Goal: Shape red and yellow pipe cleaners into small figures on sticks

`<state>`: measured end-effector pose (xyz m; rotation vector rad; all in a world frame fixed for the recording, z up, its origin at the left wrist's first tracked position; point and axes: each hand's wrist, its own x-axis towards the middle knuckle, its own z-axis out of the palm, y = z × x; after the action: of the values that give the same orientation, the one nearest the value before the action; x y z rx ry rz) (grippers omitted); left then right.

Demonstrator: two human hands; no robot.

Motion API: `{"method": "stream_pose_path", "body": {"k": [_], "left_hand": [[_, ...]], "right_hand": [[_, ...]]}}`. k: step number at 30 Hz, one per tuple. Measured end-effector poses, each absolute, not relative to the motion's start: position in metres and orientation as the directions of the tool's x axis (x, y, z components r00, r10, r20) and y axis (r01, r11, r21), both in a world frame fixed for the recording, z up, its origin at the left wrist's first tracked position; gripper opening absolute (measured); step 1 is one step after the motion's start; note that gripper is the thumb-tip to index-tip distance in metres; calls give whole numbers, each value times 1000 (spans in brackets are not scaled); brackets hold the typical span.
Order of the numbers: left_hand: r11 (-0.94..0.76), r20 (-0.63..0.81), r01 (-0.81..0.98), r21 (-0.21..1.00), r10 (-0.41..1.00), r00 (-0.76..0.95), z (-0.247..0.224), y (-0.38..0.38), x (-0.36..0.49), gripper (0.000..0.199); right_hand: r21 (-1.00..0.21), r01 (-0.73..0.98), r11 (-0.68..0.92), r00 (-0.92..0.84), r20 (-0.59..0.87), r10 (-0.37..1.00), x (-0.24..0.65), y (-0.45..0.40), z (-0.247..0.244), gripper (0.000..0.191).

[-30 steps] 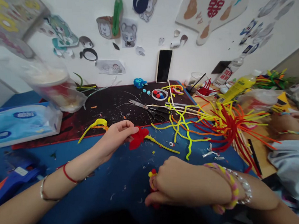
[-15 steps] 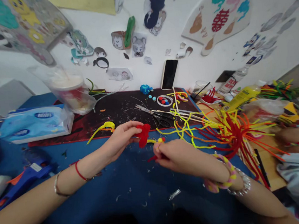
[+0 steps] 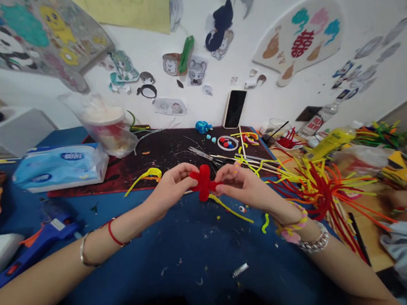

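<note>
A fuzzy red piece [image 3: 203,183] shaped from pipe cleaner is held up between my two hands, above the blue table cover [image 3: 184,255]. My left hand [image 3: 177,183] pinches its left side. On the right side, my right hand [image 3: 237,183] grips it between thumb and fingertips. Below the red piece a yellow-green pipe cleaner [image 3: 232,208] slants down to the right. Near my right wrist lie a googly eye [image 3: 242,209] and a short green curl [image 3: 265,223]. A curled yellow piece [image 3: 151,173] rests behind my left hand.
Scissors [image 3: 201,153], a dish of pompoms [image 3: 228,143] and a phone [image 3: 235,108] stand or lie at the back. Left are a tissue pack [image 3: 61,167], bagged cup [image 3: 107,128] and blue glue gun [image 3: 48,229]. Many pipe cleaners [image 3: 322,184] spread right, near another person's arm [image 3: 406,202].
My right hand has moved up and to the right and now grips the red piece. The yellow-green pipe cleaner, googly eye and green curl now show below it. The view has shifted slightly.
</note>
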<state>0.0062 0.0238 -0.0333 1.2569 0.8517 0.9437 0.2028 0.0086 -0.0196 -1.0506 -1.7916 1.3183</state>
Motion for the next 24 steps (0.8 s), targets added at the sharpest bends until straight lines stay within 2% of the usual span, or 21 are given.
{"method": "stream_pose_path", "body": {"k": [7, 24], "left_hand": [[-65, 59, 5, 998, 934, 353, -26, 22, 7, 13], [-112, 82, 63, 992, 929, 362, -32, 21, 6, 9]], "right_hand": [[-967, 191, 170, -455, 66, 888, 205, 12, -20, 16], [-990, 98, 101, -412, 52, 910, 200, 10, -21, 13]]}}
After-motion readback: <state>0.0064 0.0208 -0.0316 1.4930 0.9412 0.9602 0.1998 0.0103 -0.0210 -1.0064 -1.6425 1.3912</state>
